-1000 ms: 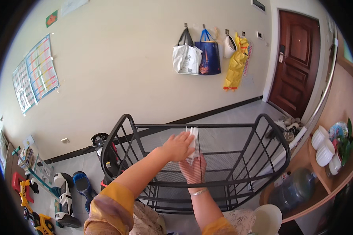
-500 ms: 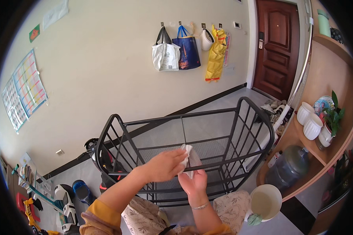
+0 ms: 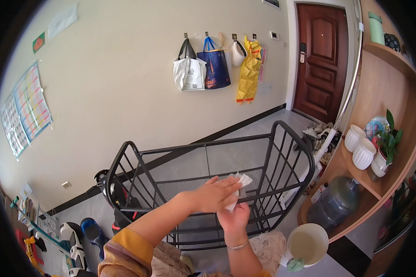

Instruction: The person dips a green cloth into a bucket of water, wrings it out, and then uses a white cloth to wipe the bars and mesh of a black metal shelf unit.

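Note:
A crumpled white wipe (image 3: pixel 244 180) lies folded over the near top rail of a black metal rack (image 3: pixel 171 148). My left hand (image 3: pixel 215 194) presses on the wipe from above, its fingers close together and reaching across the rail. Just below it, my right hand (image 3: pixel 235 219) cups the lower end of the wipe from underneath, palm up, with a bracelet (image 3: pixel 238 246) on the wrist. The rack has an open top, barred ends and a mesh bottom. Part of the right hand's fingers is hidden behind the rail and the left hand.
A white bucket (image 3: pixel 327 244) with a green cloth on its rim stands by my right leg. Wooden shelves at right hold white pots (image 3: pixel 364 153) and a large water bottle (image 3: pixel 333 203). A hoverboard (image 3: pixel 95 235) and scooters are at left. Bags (image 3: pixel 189 74) hang on the wall.
Both hands have moved right along the rail with the wipe. My left hand now lies flatter across it. The whole view has shifted slightly.

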A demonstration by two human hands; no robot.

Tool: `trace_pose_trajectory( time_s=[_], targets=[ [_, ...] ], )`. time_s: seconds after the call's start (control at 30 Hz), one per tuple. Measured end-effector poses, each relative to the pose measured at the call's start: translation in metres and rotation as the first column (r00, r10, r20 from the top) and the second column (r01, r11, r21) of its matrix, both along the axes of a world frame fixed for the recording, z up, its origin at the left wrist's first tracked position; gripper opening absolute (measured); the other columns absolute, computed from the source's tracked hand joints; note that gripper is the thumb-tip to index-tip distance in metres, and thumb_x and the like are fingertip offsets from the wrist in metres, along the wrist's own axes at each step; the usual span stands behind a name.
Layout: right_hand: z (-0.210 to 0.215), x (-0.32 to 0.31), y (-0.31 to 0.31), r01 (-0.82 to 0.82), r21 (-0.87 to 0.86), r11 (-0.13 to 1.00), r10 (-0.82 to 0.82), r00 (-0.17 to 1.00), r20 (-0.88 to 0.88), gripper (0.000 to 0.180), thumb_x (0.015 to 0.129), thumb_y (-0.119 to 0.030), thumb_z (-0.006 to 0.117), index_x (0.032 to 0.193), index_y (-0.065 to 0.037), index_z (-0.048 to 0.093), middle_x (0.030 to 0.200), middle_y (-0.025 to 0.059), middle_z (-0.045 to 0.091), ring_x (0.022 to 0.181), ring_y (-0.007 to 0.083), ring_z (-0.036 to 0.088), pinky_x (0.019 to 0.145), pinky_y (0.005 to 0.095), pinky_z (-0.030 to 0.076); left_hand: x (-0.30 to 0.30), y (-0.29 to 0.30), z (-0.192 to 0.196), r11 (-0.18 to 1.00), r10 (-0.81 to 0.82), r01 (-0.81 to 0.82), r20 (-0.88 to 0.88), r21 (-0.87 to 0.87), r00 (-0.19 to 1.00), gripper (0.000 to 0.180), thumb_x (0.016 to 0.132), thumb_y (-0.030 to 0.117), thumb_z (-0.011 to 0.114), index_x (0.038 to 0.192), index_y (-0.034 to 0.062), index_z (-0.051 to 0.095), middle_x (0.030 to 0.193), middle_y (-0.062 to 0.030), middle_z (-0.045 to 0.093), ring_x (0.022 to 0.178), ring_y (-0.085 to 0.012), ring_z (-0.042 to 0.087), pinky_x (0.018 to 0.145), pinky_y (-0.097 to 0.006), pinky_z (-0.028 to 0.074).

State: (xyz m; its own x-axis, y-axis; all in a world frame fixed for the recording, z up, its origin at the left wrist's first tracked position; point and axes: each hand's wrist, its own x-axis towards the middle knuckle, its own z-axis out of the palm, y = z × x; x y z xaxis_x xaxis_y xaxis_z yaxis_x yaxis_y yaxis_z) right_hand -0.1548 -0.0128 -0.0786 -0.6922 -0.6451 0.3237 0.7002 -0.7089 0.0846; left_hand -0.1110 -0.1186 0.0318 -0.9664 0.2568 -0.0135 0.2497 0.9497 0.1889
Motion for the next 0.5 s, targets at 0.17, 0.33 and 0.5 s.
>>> trace_pose_trajectory(
  time_s=[0.17, 0.33, 0.5],
  targets=[
    [0.008, -0.034, -0.033, 0.021, 0.092, 0.996, -0.018, 0.999, -0.030, 0.040, 0.099, -0.022, 0.040, 0.135, -0.008, 0.047, 0.136, 0.0080, 0.051, 0.125, 0.0228, 0.050, 0.105, 0.0375, 0.041, -0.048, -0.045, -0.013, 0.972, 0.166, -0.174, -0.058, -0.161, 0.984, 0.066, 0.099, 0.047, 0.034, 0.148, 0.0032, 0.023, 0.152, -0.0219, 0.024, 0.143, -0.0341, 0.020, 0.115, -0.053, 0.018],
    [0.013, -0.095, -0.058, -0.016, 0.032, 0.999, 0.015, 0.999, 0.029, 0.038, 0.100, -0.022, 0.037, 0.130, -0.003, 0.051, 0.130, 0.0116, 0.055, 0.119, 0.0240, 0.055, 0.099, 0.0378, 0.046, -0.102, -0.079, -0.013, 0.934, 0.168, -0.201, -0.135, -0.294, 0.977, 0.065, 0.099, 0.044, 0.035, 0.145, -0.0016, 0.028, 0.151, -0.0242, 0.027, 0.141, -0.0372, 0.025, 0.115, -0.047, 0.022],
    [0.011, -0.154, -0.033, 0.184, 0.125, 0.975, -0.185, 0.983, -0.003, 0.035, 0.101, -0.024, 0.038, 0.123, -0.004, 0.055, 0.124, 0.0084, 0.059, 0.119, 0.0225, 0.053, 0.102, 0.0370, 0.042, -0.136, -0.078, -0.017, 0.967, 0.127, -0.156, -0.151, -0.201, 0.980, 0.065, 0.099, 0.043, 0.035, 0.145, -0.0027, 0.027, 0.150, -0.0247, 0.027, 0.141, -0.0379, 0.024, 0.115, -0.044, 0.021]
  ],
)
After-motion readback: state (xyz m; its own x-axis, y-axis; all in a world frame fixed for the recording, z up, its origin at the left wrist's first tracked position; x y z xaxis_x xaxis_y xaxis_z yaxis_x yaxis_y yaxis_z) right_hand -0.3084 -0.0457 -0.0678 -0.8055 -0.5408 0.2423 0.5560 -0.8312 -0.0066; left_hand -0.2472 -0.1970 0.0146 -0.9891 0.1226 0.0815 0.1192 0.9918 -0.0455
